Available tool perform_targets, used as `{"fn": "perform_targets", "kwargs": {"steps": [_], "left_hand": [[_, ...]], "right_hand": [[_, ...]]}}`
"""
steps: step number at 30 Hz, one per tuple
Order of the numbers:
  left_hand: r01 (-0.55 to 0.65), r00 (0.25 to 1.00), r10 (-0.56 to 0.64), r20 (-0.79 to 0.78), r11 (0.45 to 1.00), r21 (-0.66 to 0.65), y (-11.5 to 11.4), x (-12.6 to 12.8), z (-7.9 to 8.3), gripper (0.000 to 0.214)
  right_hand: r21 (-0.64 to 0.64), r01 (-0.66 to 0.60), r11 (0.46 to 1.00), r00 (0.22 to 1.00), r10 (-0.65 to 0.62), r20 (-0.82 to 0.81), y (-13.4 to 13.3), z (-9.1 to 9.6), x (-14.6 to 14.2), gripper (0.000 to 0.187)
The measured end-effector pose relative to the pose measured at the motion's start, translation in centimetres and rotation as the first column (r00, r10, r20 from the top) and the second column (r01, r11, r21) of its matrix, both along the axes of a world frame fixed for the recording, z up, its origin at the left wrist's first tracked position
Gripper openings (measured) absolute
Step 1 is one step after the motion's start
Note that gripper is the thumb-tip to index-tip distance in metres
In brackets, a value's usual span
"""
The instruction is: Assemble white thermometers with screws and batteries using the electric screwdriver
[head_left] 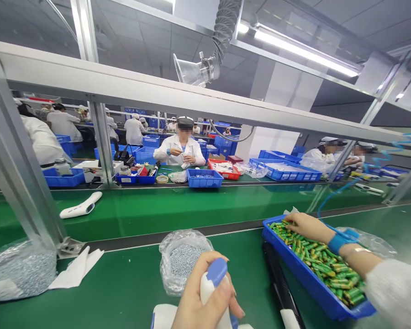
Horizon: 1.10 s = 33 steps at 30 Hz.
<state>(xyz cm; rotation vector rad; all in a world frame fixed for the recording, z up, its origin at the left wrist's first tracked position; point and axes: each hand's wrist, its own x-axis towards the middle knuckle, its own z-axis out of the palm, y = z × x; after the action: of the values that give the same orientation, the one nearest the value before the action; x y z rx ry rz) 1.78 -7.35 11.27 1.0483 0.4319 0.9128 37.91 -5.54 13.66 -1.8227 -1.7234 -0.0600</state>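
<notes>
My left hand (205, 292) is wrapped round a white handheld device with a blue end (217, 272), shaped like a forehead thermometer. White parts with blue edges (164, 316) show below that hand, cut off by the frame. My right hand (306, 227), with a blue wrist strap (342, 240), reaches into the far end of a blue bin (304, 278). Its fingers curl down onto green and gold batteries (315, 258); the fingertips are partly hidden, so what they hold cannot be seen. Just beyond my left hand sits an open clear bag of small grey metal pieces (185, 259).
A black tool-like object (277, 278) lies left of the bin. Another bag of metal pieces (27, 267) and white paper (77, 269) are at left. On the green belt (178, 208) rests a white handheld device (81, 205). A metal post (23, 137) rises at left; a co-worker (183, 148) sits opposite.
</notes>
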Motion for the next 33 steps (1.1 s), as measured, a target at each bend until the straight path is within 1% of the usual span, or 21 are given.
{"fn": "perform_targets", "kwargs": {"steps": [2, 4, 7, 9, 11, 13, 16, 18, 20, 21, 22, 28, 29, 31, 32, 33], "left_hand": [[-0.052, 0.999, 0.052, 0.015, 0.998, -0.031, -0.1, -0.3, 0.9, 0.049], [-0.117, 0.992, 0.121, 0.03, 0.988, -0.101, -0.2, -0.3, 1.3, 0.054], [-0.22, 0.967, 0.241, 0.08, 0.953, -0.208, -0.1, 0.1, 1.3, 0.062], [-0.28, 0.946, 0.308, 0.105, 0.935, -0.219, 0.1, 0.5, 1.1, 0.062], [-0.324, 0.927, 0.351, 0.132, 0.926, -0.192, 0.4, 0.7, 0.8, 0.059], [-0.331, 0.926, 0.352, 0.138, 0.931, -0.154, 0.7, 0.7, 0.4, 0.057], [-0.297, 0.95, 0.303, 0.072, 0.951, -0.081, 0.9, 0.5, -0.3, 0.059], [-0.28, 0.959, 0.28, 0.035, 0.96, -0.006, 1.0, 0.4, -0.8, 0.061], [-0.278, 0.96, 0.275, 0.044, 0.958, 0.071, 1.1, 0.4, -1.2, 0.059], [-0.284, 0.958, 0.279, 0.063, 0.954, 0.097, 1.2, 0.4, -1.4, 0.057], [-0.291, 0.956, 0.284, 0.08, 0.95, 0.113, 1.3, 0.5, -1.6, 0.055], [-0.293, 0.951, 0.264, 0.159, 0.935, 0.198, 1.8, 0.9, -2.1, 0.045], [-0.295, 0.95, 0.265, 0.165, 0.934, 0.199, 1.9, 0.8, -2.1, 0.045], [-0.311, 0.945, 0.286, 0.155, 0.935, 0.171, 1.9, 0.7, -2.0, 0.045], [-0.317, 0.944, 0.297, 0.145, 0.937, 0.148, 1.9, 0.6, -1.9, 0.045], [-0.322, 0.942, 0.304, 0.14, 0.938, 0.129, 1.8, 0.6, -1.9, 0.046]], "right_hand": [[-0.103, -0.076, 0.992, 0.996, 0.07, -0.063, 1.1, 1.1, -2.0, 0.032], [-0.153, -0.184, 0.971, 0.973, 0.159, -0.166, 1.6, 2.0, -4.9, 0.037], [-0.161, -0.357, 0.92, 0.903, 0.296, -0.311, 1.1, 2.9, -10.6, 0.039], [-0.136, -0.462, 0.876, 0.832, 0.375, -0.409, 0.4, 3.5, -14.3, 0.034], [-0.064, -0.559, 0.827, 0.716, 0.442, -0.54, -0.3, 4.0, -17.2, 0.027], [-0.002, -0.608, 0.794, 0.619, 0.473, -0.627, -0.7, 4.1, -19.2, 0.021], [0.015, -0.64, 0.769, 0.552, 0.473, -0.687, -0.7, 3.6, -21.1, 0.018], [0.002, -0.681, 0.732, 0.487, 0.455, -0.746, -0.6, 3.1, -21.9, 0.02], [-0.007, -0.713, 0.701, 0.426, 0.425, -0.798, -0.6, 2.9, -22.6, 0.022], [-0.015, -0.718, 0.696, 0.42, 0.416, -0.806, -0.6, 2.9, -22.8, 0.022], [-0.026, -0.712, 0.701, 0.435, 0.412, -0.801, -0.7, 2.9, -23.0, 0.022], [-0.132, -0.652, 0.747, 0.633, 0.44, -0.637, -1.0, 3.4, -23.3, 0.018], [-0.136, -0.636, 0.759, 0.662, 0.447, -0.601, -1.0, 3.5, -23.2, 0.017], [-0.117, -0.582, 0.805, 0.714, 0.436, -0.548, -1.0, 3.5, -23.1, 0.013], [-0.101, -0.559, 0.823, 0.727, 0.427, -0.538, -1.0, 3.5, -23.1, 0.014], [-0.082, -0.544, 0.835, 0.727, 0.421, -0.542, -1.0, 3.6, -22.9, 0.019]]}}
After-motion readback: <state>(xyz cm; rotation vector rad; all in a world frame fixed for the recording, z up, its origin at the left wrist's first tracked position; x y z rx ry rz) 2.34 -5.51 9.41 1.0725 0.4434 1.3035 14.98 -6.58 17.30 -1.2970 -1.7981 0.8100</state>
